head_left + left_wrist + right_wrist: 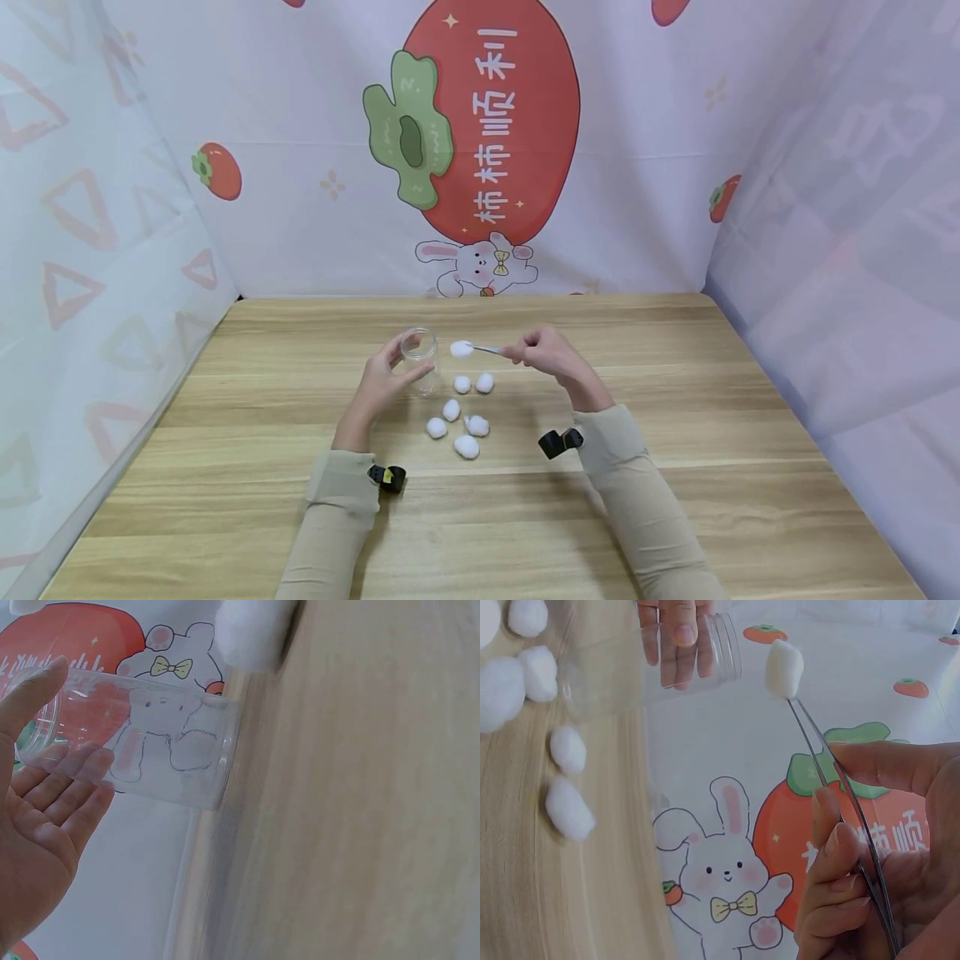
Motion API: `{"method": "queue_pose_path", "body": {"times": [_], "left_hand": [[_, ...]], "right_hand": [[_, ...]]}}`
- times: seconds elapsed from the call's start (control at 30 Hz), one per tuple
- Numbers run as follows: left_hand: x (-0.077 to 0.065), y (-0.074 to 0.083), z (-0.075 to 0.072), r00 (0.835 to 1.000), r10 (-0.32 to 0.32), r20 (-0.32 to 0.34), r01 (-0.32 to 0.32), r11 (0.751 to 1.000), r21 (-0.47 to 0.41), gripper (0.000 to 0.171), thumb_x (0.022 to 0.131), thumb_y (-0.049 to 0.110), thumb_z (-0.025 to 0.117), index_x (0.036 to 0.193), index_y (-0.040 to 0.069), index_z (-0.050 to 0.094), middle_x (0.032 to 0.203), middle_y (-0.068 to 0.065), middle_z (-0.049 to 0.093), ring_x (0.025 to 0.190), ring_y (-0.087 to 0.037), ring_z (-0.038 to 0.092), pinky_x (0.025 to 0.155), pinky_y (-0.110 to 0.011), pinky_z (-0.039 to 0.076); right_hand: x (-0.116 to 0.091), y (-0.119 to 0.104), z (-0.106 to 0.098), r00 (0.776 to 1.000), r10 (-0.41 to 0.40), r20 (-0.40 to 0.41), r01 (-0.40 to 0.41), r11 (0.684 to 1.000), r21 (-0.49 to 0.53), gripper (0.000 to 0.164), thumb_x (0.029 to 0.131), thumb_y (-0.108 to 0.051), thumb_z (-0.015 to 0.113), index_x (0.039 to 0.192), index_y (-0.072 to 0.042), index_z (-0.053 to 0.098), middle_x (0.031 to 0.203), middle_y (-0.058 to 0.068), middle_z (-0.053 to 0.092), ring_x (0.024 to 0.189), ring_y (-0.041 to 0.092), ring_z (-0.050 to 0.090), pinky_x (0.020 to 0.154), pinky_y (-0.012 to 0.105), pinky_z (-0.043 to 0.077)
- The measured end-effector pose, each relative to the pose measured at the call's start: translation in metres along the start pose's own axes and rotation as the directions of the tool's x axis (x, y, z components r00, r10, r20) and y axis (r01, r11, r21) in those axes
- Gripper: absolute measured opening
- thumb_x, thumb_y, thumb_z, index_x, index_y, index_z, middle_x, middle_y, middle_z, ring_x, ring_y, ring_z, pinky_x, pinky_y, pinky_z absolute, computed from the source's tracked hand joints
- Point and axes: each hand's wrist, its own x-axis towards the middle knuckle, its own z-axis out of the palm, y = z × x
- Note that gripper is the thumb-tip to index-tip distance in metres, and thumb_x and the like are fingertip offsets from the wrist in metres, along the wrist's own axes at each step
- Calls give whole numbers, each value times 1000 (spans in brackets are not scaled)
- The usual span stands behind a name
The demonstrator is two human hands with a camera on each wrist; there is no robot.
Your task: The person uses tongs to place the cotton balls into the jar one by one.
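Observation:
My left hand (387, 377) holds a clear, open-mouthed jar (422, 367) near its rim, thumb on one side and fingers on the other; the jar stands upright on the table. In my right hand (546, 352) is a pair of metal tweezers (847, 791), pinched between thumb and fingers. Their tips grip a white cotton ball (784, 669), held a little to the right of the jar's mouth and apart from it. Through its clear wall (172, 750) the jar shows nothing inside. Several loose cotton balls (467, 447) lie on the table in front of and beside the jar.
The wooden table (262, 400) is bounded at the back by a printed cloth (300, 217) with persimmons and a rabbit. Cloth walls also stand on the left and right. A black wrist camera (551, 444) sits at the right sleeve, another (392, 479) at the left.

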Motion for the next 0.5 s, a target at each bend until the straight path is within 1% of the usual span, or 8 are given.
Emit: {"method": "queue_pose_path", "body": {"times": [0.07, 0.13, 0.17, 0.27, 0.37, 0.5], "left_hand": [[-3, 9, -1, 1000, -14, 6, 14, 1000, 6, 62, 86, 13, 72, 139, -2, 44, 140, -25, 52, 137, -37, 45, 122, -48, 33], [-3, 9, -1, 1000, -13, 6, 13, 1000, 6, 62, 86, 13, 72, 139, -2, 44, 140, -25, 52, 137, -37, 45, 122, -48, 33], [-3, 10, -1, 1000, -16, 7, 16, 1000, 0, 62, 86, 13, 72, 139, -2, 44, 140, -25, 53, 137, -37, 45, 122, -48, 33], [1, -1, 1, 1000, -13, 1, 13, 1000, -6, 63, 85, 15, 73, 140, 0, 44, 140, -24, 53, 137, -37, 45, 121, -48, 33], [6, -13, 2, 1000, -4, -3, 4, 1000, -8, 64, 84, 18, 74, 140, 3, 45, 140, -22, 53, 136, -36, 47, 121, -47, 35], [8, -18, 1, 1000, 12, -3, -12, 1000, -10, 64, 83, 24, 76, 139, 7, 47, 139, -19, 55, 135, -33, 49, 120, -47, 37]], "right_hand": [[1, -3, 1, 1000, -2, -2, 2, 1000, 3, 31, 87, -27, 68, 63, -8, 60, 75, 1, 57, 70, 14, 43, 60, 21, 37], [2, -4, 2, 1000, -10, -6, 10, 1000, 11, 30, 87, -26, 68, 64, -8, 62, 73, 1, 57, 71, 14, 45, 61, 21, 38], [3, -5, 3, 1000, -12, -8, 12, 1000, 16, 31, 86, -26, 68, 62, -9, 61, 74, 2, 58, 72, 15, 47, 61, 21, 39], [7, -8, 6, 1000, -8, -8, 8, 1000, 19, 33, 86, -27, 68, 59, -11, 60, 78, 3, 62, 75, 15, 51, 63, 20, 42], [11, -12, 11, 1000, 2, -3, -2, 1000, 18, 35, 87, -28, 67, 56, -14, 57, 81, 4, 64, 77, 16, 52, 63, 20, 42], [15, -18, 19, 1000, 15, -1, -15, 1000, 27, 41, 86, -29, 68, 52, -15, 50, 82, 6, 65, 78, 17, 53, 62, 20, 42]]}}
